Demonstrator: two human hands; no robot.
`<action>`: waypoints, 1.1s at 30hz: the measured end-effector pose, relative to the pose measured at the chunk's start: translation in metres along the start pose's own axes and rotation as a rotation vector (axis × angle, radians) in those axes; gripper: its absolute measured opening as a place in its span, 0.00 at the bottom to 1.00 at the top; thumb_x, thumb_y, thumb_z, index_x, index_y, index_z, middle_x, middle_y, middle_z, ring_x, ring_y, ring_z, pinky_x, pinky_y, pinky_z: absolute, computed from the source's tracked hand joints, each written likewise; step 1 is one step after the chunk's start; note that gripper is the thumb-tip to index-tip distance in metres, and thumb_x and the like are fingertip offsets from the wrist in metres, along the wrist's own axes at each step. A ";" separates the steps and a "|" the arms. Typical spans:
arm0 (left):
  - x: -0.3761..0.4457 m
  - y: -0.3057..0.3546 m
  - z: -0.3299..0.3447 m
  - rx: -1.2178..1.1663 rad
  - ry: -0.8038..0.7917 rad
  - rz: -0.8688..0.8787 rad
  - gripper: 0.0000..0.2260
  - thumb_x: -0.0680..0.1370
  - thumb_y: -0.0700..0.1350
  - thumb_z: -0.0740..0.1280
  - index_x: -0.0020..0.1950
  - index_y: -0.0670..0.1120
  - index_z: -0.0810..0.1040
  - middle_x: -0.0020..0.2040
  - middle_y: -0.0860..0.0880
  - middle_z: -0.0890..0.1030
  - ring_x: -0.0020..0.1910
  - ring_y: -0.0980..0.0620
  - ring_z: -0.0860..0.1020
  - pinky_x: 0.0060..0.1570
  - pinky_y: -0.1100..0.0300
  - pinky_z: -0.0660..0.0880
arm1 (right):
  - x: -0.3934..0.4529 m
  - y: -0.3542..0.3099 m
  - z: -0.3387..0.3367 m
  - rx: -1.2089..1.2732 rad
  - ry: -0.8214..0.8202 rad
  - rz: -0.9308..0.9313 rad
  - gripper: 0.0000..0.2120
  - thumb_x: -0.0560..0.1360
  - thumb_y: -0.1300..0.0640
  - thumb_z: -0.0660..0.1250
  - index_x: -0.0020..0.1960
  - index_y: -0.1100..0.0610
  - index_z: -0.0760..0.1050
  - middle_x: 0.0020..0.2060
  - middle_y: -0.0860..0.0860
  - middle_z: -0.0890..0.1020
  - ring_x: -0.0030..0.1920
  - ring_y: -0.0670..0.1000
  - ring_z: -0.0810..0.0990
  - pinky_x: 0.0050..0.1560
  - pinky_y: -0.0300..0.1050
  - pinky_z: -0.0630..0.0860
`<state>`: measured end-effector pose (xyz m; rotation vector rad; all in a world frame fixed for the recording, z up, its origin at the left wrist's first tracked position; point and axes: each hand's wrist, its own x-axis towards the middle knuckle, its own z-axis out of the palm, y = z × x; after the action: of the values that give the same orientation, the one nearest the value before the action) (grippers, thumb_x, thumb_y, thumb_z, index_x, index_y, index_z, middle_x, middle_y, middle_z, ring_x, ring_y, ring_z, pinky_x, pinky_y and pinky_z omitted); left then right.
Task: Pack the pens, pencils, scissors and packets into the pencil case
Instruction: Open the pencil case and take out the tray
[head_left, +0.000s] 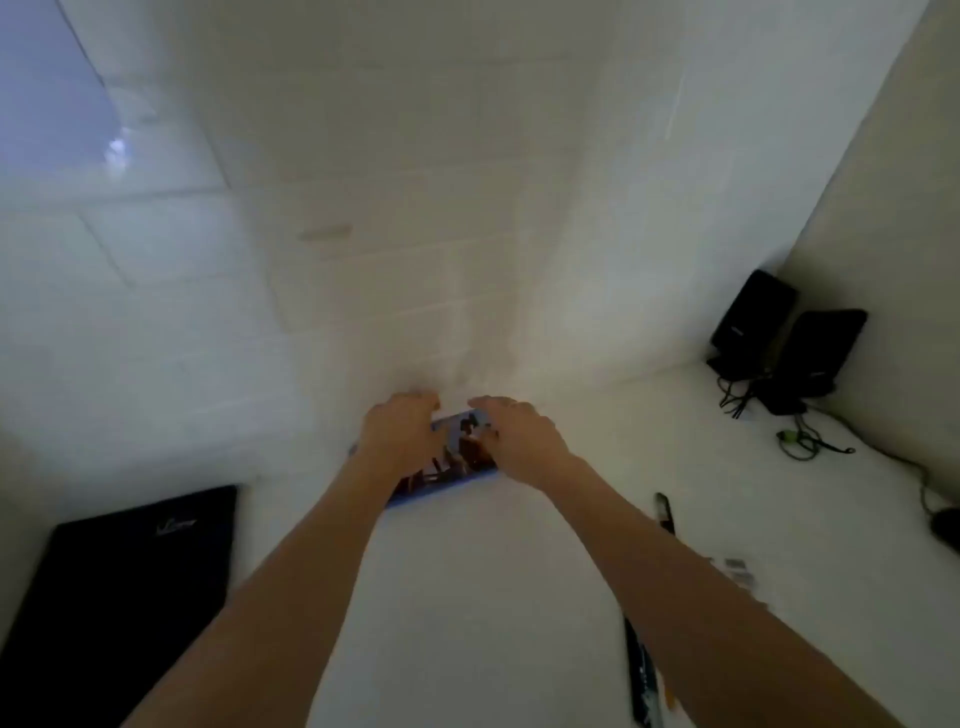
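Reaching both hands, left hand (400, 431) and right hand (519, 436), over pencil case (457, 457); finger state unclear.

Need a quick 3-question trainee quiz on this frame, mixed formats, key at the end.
1. True or false: both hands are on the pencil case.
2. The closed laptop lies on which side of the desk: A) the person's left, B) the person's right, C) behind the case?
3. Fill in: the two black speakers stand in the far ____ corner.

Key: 1 true, left hand and right hand both rest on it; 2 A; 3 right.
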<state>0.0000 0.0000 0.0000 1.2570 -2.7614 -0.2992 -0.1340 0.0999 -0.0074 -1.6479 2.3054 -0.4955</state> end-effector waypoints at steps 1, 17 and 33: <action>-0.004 -0.004 0.020 0.017 -0.009 0.017 0.16 0.77 0.53 0.60 0.59 0.46 0.74 0.57 0.44 0.79 0.55 0.43 0.76 0.54 0.52 0.71 | 0.002 0.003 0.017 -0.026 -0.029 -0.001 0.22 0.80 0.50 0.55 0.74 0.49 0.60 0.74 0.53 0.64 0.69 0.58 0.66 0.62 0.56 0.69; -0.069 -0.011 0.101 0.169 0.172 0.274 0.40 0.64 0.73 0.47 0.72 0.55 0.62 0.72 0.50 0.65 0.70 0.47 0.61 0.66 0.43 0.58 | -0.070 0.021 0.101 -0.110 0.189 0.039 0.26 0.80 0.42 0.48 0.76 0.49 0.54 0.77 0.51 0.56 0.76 0.57 0.52 0.74 0.53 0.56; -0.213 -0.042 0.090 -0.364 -0.088 0.437 0.41 0.61 0.67 0.70 0.71 0.59 0.63 0.65 0.52 0.66 0.64 0.54 0.67 0.69 0.55 0.63 | -0.271 0.015 0.093 -0.410 0.219 -0.009 0.29 0.74 0.35 0.57 0.70 0.48 0.63 0.69 0.53 0.65 0.67 0.58 0.63 0.64 0.56 0.67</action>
<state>0.1558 0.1459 -0.0978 0.5540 -2.7808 -0.7815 -0.0231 0.3498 -0.0937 -1.8616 2.7033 -0.2209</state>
